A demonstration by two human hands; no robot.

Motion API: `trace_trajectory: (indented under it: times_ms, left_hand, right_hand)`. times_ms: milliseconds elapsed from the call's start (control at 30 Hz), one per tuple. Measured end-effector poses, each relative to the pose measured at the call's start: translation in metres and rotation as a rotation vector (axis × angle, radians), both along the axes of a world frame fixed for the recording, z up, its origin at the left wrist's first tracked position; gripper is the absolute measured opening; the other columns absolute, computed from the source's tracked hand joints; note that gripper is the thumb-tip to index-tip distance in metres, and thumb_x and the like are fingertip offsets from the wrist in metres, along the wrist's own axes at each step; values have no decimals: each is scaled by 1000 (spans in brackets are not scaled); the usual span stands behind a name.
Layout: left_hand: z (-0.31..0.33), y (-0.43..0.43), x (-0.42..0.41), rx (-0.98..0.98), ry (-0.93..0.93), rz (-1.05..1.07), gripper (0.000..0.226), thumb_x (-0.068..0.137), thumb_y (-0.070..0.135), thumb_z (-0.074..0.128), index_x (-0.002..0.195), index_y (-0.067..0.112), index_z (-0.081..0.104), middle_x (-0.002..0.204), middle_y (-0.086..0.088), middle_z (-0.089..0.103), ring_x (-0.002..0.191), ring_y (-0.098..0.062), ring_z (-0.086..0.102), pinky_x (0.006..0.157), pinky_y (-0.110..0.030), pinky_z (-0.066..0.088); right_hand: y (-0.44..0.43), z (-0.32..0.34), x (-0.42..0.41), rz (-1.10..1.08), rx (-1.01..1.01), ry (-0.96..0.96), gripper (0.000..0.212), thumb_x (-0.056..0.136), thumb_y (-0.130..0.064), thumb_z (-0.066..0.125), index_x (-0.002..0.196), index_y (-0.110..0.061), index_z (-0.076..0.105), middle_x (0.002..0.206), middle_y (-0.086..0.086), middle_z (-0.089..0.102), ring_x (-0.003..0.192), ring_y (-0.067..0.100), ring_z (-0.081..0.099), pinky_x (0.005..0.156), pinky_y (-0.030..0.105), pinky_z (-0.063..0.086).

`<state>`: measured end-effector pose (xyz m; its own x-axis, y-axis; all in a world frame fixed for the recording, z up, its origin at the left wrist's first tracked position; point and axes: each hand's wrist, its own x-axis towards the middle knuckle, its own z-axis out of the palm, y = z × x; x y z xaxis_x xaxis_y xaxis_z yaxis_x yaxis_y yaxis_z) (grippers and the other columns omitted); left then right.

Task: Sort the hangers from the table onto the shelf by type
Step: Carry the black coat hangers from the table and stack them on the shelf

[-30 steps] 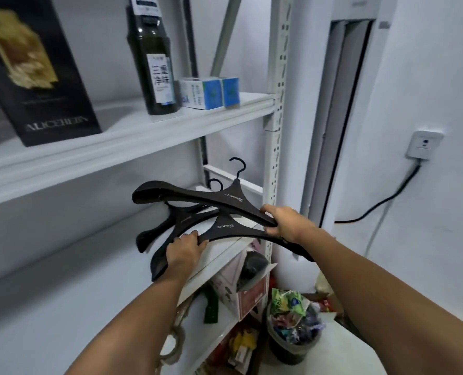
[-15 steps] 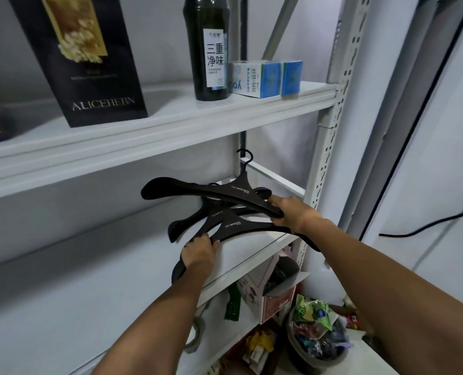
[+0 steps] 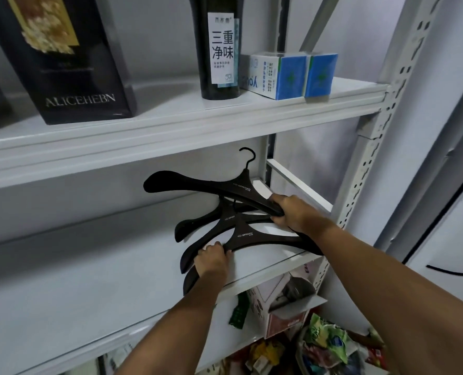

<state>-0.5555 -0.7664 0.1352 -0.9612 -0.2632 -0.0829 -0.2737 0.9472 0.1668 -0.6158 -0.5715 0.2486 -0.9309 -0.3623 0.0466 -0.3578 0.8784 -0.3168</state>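
My right hand (image 3: 292,212): fingers curled round the black coat hangers (image 3: 225,189) at their right arms.
My left hand (image 3: 212,259): gripping the lower left arms.
Hangers: fanned over the middle shelf (image 3: 89,266), not yet released.
Progress: I judge this type nearly shelved; the table is out of view.

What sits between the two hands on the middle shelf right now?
In the head view, the fanned black hangers span the gap between the left hand and right hand, lying over the white shelf.
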Motion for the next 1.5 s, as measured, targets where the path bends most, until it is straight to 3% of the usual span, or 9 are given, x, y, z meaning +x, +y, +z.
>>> trace_trajectory:
  times_ms: [400,567,733,800,933,1067,1200,1333,1500]
  left_hand:
    - [-4,12,-8,-21,34,81,44,99,38,38,134,11,40,134,-10,45,125,-29,42,96,-39,41]
    - [-3,5,-3,-37,189,-68,39,99,39,36,130,15,42,131,-6,48,122,-25,44,103,-33,31]
    - [10,-10,12,-119,288,-248,33,99,32,38,127,17,49,126,-3,54,119,-23,48,100,-31,32]
    - [22,-20,18,-154,344,-318,31,97,29,39,122,18,54,119,-3,59,110,-24,55,96,-33,38]
    - [53,-47,30,-151,602,-296,32,87,32,39,98,19,66,90,2,66,80,-18,63,71,-25,45]
    - [90,-79,45,-179,713,-231,31,88,30,41,102,15,64,92,-1,65,81,-19,60,67,-28,50]
    - [117,-125,63,-276,641,-115,32,90,30,44,112,15,62,105,-3,65,95,-25,63,82,-34,48]
    - [118,-171,80,-258,404,-20,45,96,36,46,139,22,41,141,0,45,130,-23,40,109,-34,27]
    - [100,-229,97,-267,224,30,50,97,43,40,144,27,32,148,4,37,138,-19,31,114,-32,18]
  right_hand:
    - [9,-15,-21,128,-36,-57,42,85,-19,66,124,-14,54,106,11,64,96,27,62,82,37,53]
    - [5,-18,-23,170,-26,-84,42,86,-16,64,126,-13,51,103,13,65,90,28,63,71,31,49]
    - [-11,-14,-22,221,1,-72,44,86,-20,65,127,-14,51,103,14,67,95,30,63,80,35,51]
    - [-20,-10,-22,242,26,-66,42,87,-20,64,126,-15,50,105,14,65,95,31,62,79,34,49]
    - [-45,-2,-21,302,85,-37,40,89,-21,62,127,-16,49,107,15,62,96,33,60,80,37,48]
    - [-81,3,-15,367,160,5,41,90,-20,61,128,-14,46,111,16,59,100,33,59,76,34,46]
    - [-127,1,-3,434,180,35,34,90,-18,59,121,-12,48,108,15,62,97,31,61,76,36,50]
    - [-175,-8,11,471,176,37,33,89,-18,61,118,-12,49,99,13,63,92,30,62,69,32,46]
    - [-231,-23,25,505,199,-12,38,89,-16,61,123,-10,46,107,16,63,96,32,62,73,34,47]
